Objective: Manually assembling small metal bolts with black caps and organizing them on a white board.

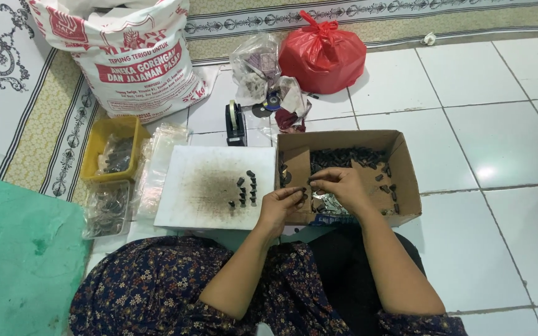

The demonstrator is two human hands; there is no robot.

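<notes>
The small dark parts point(344, 157) in the box point(406, 168) and on the white board point(185, 205) are too small to identify. Whatever the left hand point(279, 205) and right hand point(342, 185) pinch is hidden by fingers. The sack point(126, 56) at far left is cut off by the top edge. The contents of the red bag point(322, 53) are hidden.

A large printed flour sack point(129, 59) stands at eleven o'clock. A knotted red plastic bag point(322, 55) sits at twelve, a black tape dispenser point(236, 124) just below, a yellow tray point(112, 149) at nine.
</notes>
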